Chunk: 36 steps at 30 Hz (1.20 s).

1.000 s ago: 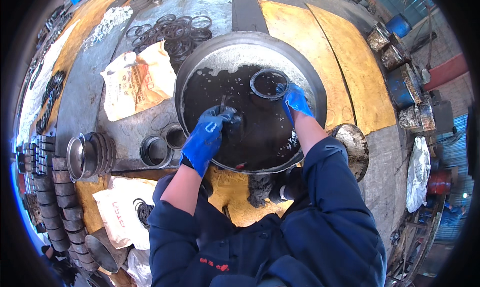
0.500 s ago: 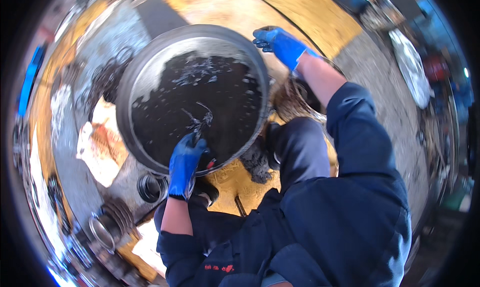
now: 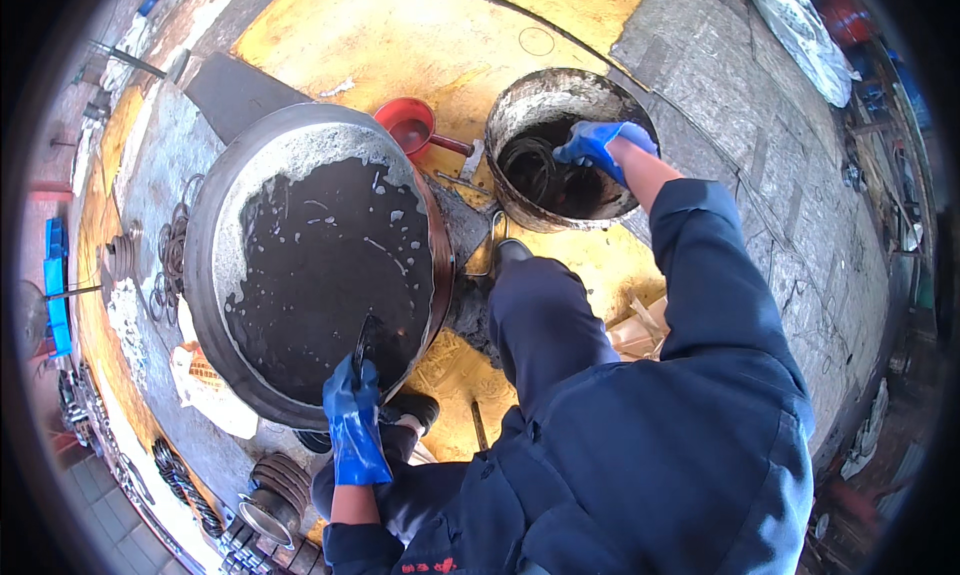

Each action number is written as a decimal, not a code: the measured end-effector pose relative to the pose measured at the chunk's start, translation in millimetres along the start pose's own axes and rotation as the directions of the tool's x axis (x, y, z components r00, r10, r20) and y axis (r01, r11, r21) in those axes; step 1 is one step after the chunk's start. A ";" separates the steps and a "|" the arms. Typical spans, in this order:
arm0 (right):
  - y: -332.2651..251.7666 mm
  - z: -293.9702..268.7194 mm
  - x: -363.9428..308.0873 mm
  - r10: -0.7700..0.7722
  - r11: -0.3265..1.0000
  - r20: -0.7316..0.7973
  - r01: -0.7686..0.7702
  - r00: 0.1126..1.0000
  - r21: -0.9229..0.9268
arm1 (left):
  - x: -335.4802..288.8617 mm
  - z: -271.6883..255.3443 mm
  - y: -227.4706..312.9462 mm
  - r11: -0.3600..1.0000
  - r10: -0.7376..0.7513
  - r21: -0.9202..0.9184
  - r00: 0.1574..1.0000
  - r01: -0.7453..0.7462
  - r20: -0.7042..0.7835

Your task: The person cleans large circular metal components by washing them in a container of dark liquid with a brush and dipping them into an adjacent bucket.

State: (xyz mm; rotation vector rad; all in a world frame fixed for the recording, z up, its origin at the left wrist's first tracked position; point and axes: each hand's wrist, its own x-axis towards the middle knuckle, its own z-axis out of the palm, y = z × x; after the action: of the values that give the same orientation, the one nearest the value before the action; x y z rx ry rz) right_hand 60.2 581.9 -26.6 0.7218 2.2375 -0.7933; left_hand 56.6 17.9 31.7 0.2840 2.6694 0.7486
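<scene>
The left hand [image 3: 354, 410], in a blue glove, was closed on a slim dark piece [image 3: 366, 337] at the near side of the wide basin [image 3: 207, 260]. The piece stood over the dark liquid [image 3: 320, 260], its long axis running away from the fingers, far and slightly right; it may have been a ring seen edge-on, but I could not tell.

The right hand [image 3: 606, 148], also gloved, was inside the crusted bucket [image 3: 560, 93] on the right, fingers bent and close together beside the dark rings [image 3: 527, 167]. Whether it gripped 1 of them or only touched them could not be told. Those rings lay at the bucket's left side, partly nested; being round, they had no long axis, and their exact tilt was unclear.

The slim piece looked light, fairly stiff and slippery from the wet, best held at its near end. The rings seemed similar, best pinched across the rim.
</scene>
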 end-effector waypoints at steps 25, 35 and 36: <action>38.4 19.6 35.4 -0.292 0.918 -0.517 0.084 0.805 -0.388 | -4.3 -6.5 8.5 0.998 0.051 -0.037 0.996 -0.054 -0.075; -142.2 -63.6 -185.5 -0.152 0.846 -0.493 0.371 0.857 0.382 | 18.5 -19.1 -26.8 0.398 -0.209 -0.912 0.978 0.099 0.015; -163.8 -52.3 -188.2 -0.255 0.767 -0.460 0.468 0.850 0.439 | 21.6 -20.2 -25.6 0.252 -0.224 -0.962 0.974 0.102 0.045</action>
State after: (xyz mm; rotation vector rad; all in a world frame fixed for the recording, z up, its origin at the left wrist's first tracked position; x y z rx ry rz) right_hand 51.1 457.8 195.9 0.7346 2.5656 -1.6580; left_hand 26.6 -6.8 28.1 -0.3895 1.7079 2.1591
